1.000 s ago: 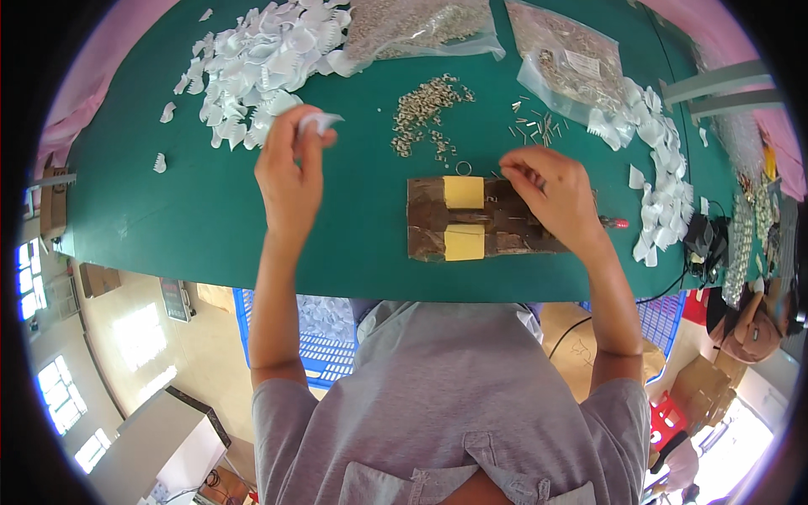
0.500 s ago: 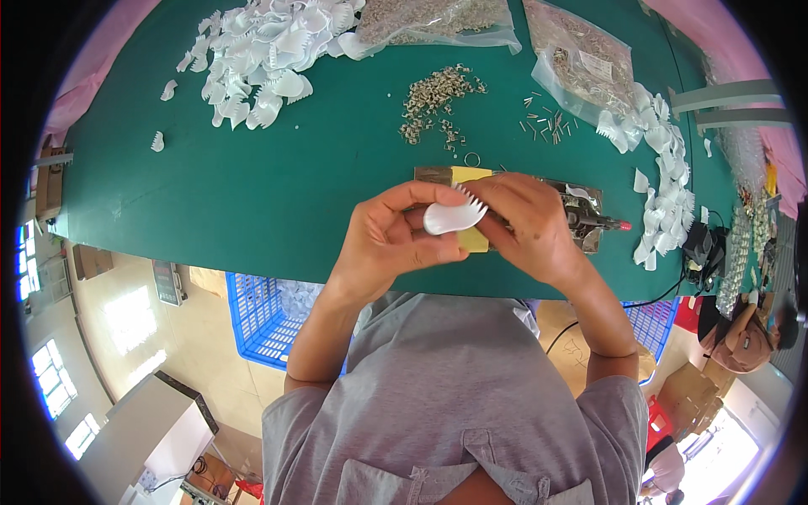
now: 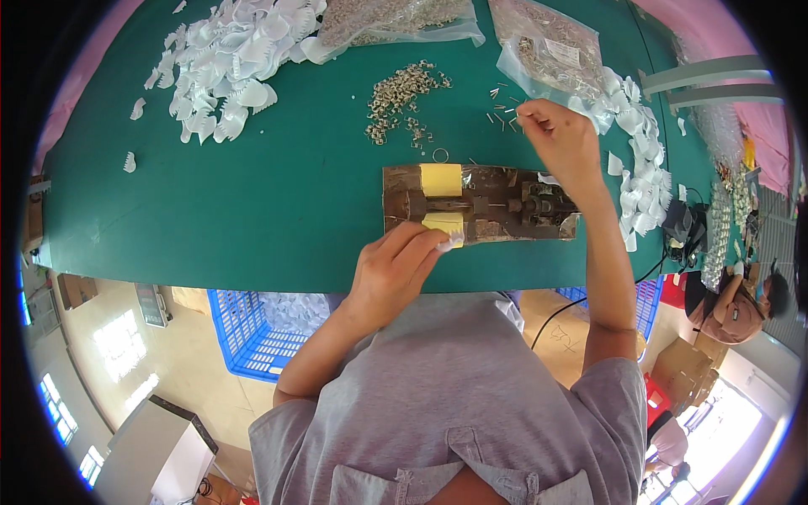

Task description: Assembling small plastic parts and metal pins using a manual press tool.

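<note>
My left hand [image 3: 394,273] is closed, pinching a white toothed plastic claw-clip half [image 3: 452,242] at the near edge of a brown metal fixture [image 3: 497,227] with yellow pads. Most of that piece is hidden by my fingers. Beyond the fixture my right hand [image 3: 566,143] is raised, with thumb and fingertips pressed together beside a scatter of small metal pins [image 3: 502,118]. Whatever its fingertips may hold is too small to make out. A heap of small metal springs [image 3: 400,99] lies left of the pins.
A big pile of white clip halves [image 3: 231,63] covers the far left, and a narrower pile [image 3: 644,168] runs down the right. Clear bags of metal parts [image 3: 396,18] lie at the back. Blue baskets [image 3: 240,337] stand below the table edge. Another person [image 3: 732,307] is at the right.
My hands have parted. The left has brought the clip half down to the fixture's near edge; the right has let go of it and moved up and right to the pins.
</note>
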Motion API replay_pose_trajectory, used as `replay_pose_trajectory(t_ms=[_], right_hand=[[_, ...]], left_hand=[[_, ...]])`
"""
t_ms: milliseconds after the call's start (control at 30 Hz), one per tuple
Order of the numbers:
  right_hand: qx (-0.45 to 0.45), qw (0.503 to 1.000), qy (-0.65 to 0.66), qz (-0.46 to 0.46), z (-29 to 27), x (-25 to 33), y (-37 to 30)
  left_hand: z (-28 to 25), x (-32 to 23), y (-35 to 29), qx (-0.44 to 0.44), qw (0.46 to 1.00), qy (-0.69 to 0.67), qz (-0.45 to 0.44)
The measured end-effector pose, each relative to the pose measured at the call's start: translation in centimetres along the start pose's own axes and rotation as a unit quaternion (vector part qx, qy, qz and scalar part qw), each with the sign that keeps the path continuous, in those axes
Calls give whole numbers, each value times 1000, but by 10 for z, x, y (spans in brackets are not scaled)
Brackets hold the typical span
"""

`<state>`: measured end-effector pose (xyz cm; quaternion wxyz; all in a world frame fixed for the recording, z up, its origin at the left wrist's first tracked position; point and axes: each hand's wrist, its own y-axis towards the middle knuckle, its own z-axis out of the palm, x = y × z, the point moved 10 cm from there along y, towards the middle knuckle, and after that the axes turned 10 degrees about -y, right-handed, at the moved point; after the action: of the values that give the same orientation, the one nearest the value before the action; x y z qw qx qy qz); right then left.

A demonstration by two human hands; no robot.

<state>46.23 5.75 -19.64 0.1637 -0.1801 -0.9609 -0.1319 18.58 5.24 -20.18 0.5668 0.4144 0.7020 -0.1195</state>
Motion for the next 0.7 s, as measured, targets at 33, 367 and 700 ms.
replay_pose_trajectory(t_ms=[33, 367, 700], right_hand=[[2, 1000, -1, 0, -5, -3, -2], [-63, 973, -31, 218, -78, -139, -65], [-91, 956, -210, 183, -75, -176, -102]], left_hand=[[-2, -5, 5, -6, 1000, 14, 28], [-2, -22, 19, -46, 960, 252, 109], [3, -10, 29, 26, 979, 166, 118]])
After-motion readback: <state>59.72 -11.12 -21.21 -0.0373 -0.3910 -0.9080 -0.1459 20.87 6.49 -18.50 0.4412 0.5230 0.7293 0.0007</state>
